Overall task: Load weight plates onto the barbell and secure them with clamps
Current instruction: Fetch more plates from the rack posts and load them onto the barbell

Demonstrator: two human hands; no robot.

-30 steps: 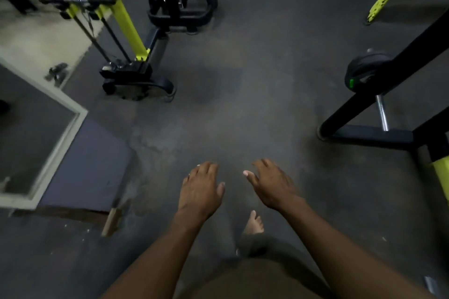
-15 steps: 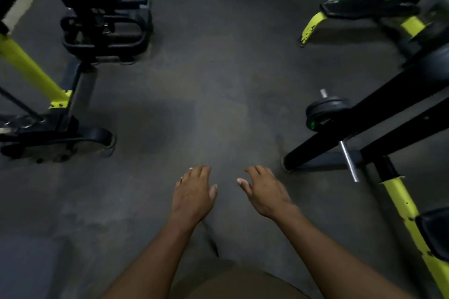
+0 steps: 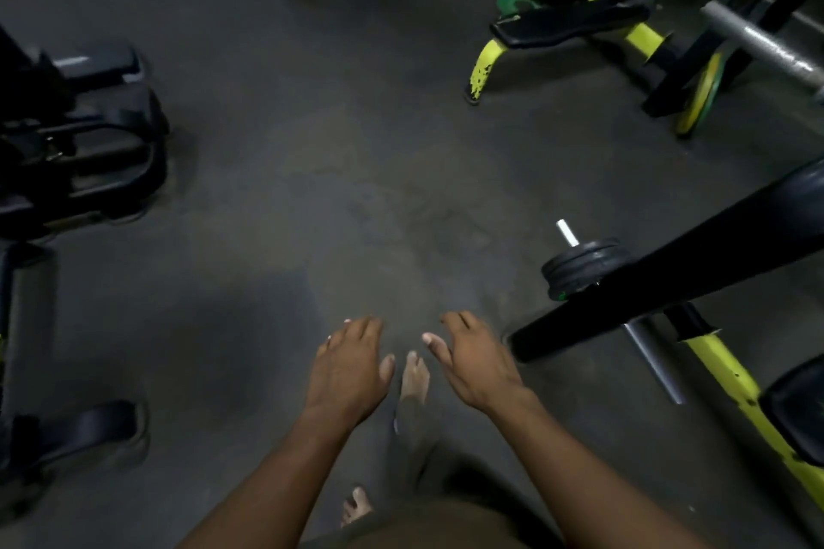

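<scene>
Change: since half a second ago my view swings rightward, so the black machine base slides toward the left edge and the loaded bar sits closer to my right hand; a bare foot now shows between my hands.
Left hand: my left hand (image 3: 350, 370) hangs palm down over the dark grey rubber floor (image 3: 312, 192), fingers straight and relaxed, holding nothing.
Right hand: my right hand (image 3: 477, 363) hangs beside it, palm down, fingers loosely spread, touching nothing; the two hands are apart.
Foot: a bare foot (image 3: 414, 379) shows on the floor in the gap between my hands; toes of the other foot (image 3: 356, 506) show lower down.
Weight plates: a stack of round black weight plates (image 3: 584, 265) sits on a thin silver steel bar (image 3: 567, 233), near my right hand, partly hidden behind a slanted black frame beam (image 3: 669, 281).
Barbell: a thick grey steel barbell sleeve (image 3: 758, 42) crosses the upper right corner, well away from both hands.
Leaning plate: a yellow and green weight plate (image 3: 700, 96) stands on edge below that sleeve.
Bench: a black padded bench on yellow legs (image 3: 566, 22) stands at the upper right.
Left side: a black machine base (image 3: 89, 138) sits along the left edge.
Clamps: I cannot tell where any are.
</scene>
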